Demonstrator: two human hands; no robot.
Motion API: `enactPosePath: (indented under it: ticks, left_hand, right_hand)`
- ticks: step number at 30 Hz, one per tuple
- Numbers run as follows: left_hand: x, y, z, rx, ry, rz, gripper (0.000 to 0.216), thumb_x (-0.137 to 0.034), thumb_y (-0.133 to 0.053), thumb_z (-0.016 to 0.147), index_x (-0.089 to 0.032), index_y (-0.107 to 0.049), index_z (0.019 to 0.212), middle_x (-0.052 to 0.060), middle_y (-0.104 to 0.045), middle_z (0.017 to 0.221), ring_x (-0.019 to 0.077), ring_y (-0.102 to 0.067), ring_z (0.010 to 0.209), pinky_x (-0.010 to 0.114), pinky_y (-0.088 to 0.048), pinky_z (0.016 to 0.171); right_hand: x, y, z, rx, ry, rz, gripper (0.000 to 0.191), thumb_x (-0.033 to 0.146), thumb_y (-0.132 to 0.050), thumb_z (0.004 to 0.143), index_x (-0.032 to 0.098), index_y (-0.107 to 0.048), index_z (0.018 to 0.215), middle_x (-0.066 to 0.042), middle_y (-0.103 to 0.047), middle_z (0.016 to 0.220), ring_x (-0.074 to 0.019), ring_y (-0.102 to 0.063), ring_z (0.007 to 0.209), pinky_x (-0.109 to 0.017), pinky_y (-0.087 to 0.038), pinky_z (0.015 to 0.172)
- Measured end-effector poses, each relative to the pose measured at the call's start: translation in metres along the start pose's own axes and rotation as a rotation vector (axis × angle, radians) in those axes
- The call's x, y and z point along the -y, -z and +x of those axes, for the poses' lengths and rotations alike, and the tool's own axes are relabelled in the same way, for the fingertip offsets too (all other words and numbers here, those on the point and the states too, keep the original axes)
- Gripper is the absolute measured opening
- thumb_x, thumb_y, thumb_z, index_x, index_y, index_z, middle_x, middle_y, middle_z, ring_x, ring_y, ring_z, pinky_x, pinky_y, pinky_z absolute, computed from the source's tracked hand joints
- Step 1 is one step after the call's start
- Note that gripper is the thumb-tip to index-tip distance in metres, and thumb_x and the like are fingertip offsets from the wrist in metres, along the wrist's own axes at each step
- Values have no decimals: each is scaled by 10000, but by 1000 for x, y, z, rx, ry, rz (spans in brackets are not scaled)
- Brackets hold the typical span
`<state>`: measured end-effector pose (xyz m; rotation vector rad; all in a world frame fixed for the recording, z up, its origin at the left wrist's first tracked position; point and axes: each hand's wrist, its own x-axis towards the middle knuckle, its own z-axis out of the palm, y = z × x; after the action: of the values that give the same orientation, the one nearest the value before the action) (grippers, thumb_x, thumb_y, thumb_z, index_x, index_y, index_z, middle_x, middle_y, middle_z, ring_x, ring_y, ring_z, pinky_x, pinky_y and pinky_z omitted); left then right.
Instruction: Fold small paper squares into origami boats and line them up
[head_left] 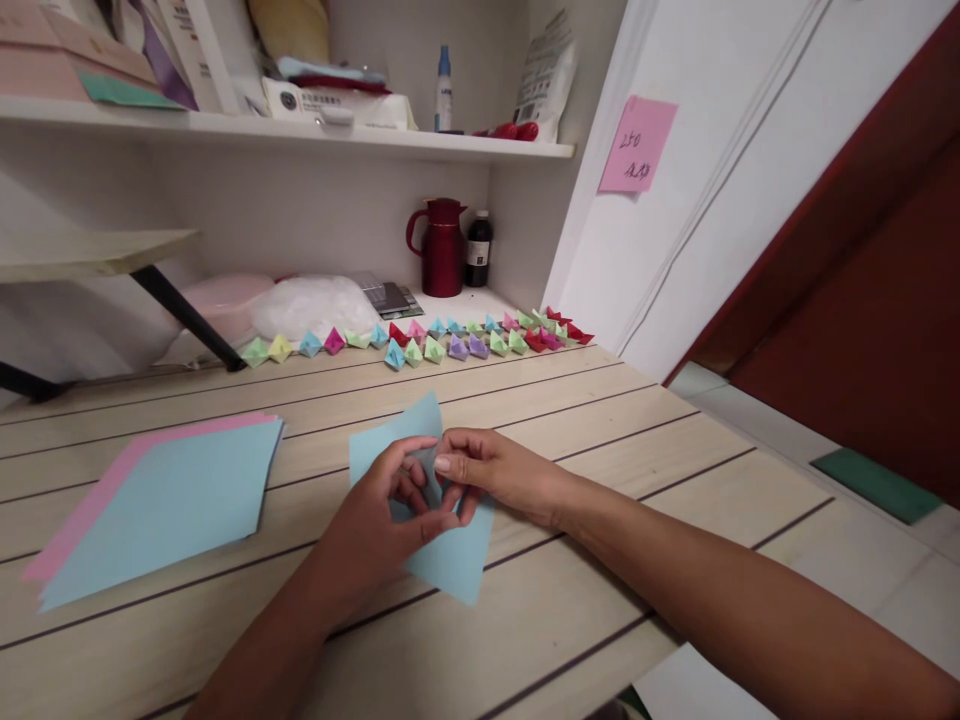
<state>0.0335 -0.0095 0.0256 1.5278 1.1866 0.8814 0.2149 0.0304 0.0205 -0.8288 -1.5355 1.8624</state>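
Paper stack (169, 500) left of sheet (454, 562) — paper boats (413, 353) behind.

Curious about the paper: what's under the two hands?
Blue paper shows beyond the left hand and on the near side of the right hand; the part they cover can't be seen.

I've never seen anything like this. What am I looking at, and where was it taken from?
There's no machine here: these are a person's bare hands, seen by a camera worn on their head, looking forward and down. The left hand and right hand meet over a light-blue sheet, fingers curled around some bluish paper; exactly what each pinches is partly hidden. On the striped wooden table, a blue-and-pink paper stack lies to the left, and small, colourful folded paper shapes line the back.
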Motion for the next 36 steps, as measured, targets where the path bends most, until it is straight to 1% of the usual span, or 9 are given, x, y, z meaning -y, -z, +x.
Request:
enactPosePath:
  ticks: [4, 16, 20, 23, 28, 31, 33, 36]
  left_hand:
    - [1, 0, 1, -10, -14, 27, 530, -334, -706, 733, -246, -538, 1228, -18, -540, 778, 162, -532, 730, 300, -419, 677]
    - [1, 4, 3, 67, 7, 24, 514, -354, -672, 773, -230, -507, 1244, -11, -515, 807, 165, -495, 775, 310, -401, 706]
    - [2, 3, 2, 91, -14, 17, 502, -358, -626, 813, -233, -470, 1274, -24, -492, 792, 154, -494, 754, 298, -400, 686]
    - [6, 3, 1, 80, -39, 4, 474, -335, -583, 845, -232, -448, 1288, -28, -494, 794, 144, -499, 737, 290, -401, 674]
    - [10, 3, 1, 85, -71, -48, 433, -358, -552, 875, -224, -456, 1275, -19, -523, 802, 147, -537, 749, 301, -423, 717]
    - [8, 3, 1, 67, -70, -43, 409, -351, -528, 882, -196, -463, 1254, -24, -519, 756, 148, -544, 722, 298, -425, 705]
    - [6, 1, 0, 48, -69, -17, 392, -333, -518, 878, -186, -472, 1238, -29, -511, 741, 144, -541, 701, 292, -426, 692]
    - [5, -2, -2, 34, -94, 48, 376, -289, -513, 862, -194, -491, 1225, -31, -511, 747, 137, -534, 692, 279, -433, 681]
  right_hand:
    - [-1, 1, 1, 0, 18, 9, 328, 464, -682, 812, 163, -555, 833, 7, -622, 726, -110, -637, 602, -204, -522, 510]
    - [-2, 4, 0, 29, 15, 2, 313, 458, -667, 831, 166, -555, 841, 1, -635, 743, -126, -657, 634, -223, -532, 532]
    - [0, 2, 0, 21, 4, -2, 327, 466, -665, 829, 159, -552, 836, -12, -651, 759, -121, -651, 626, -222, -528, 537]
    - [1, 1, 0, 11, 2, -3, 351, 484, -676, 812, 159, -545, 835, -22, -661, 754, -125, -649, 626, -218, -519, 528]
    - [-1, 0, 2, -4, 0, -2, 381, 515, -679, 794, 165, -534, 836, -24, -655, 757, -135, -648, 634, -216, -512, 509]
    - [-4, 1, 4, -16, 5, 24, 409, 557, -645, 805, 162, -545, 843, -22, -642, 739, -148, -658, 623, -229, -520, 503]
    - [-5, 1, 6, -46, 10, 59, 457, 607, -576, 831, 151, -568, 857, -33, -637, 751, -155, -663, 595, -256, -535, 499]
    - [-5, 1, 8, -110, -18, 84, 547, 669, -466, 857, 135, -578, 831, -47, -625, 709, -165, -653, 549, -284, -544, 480]
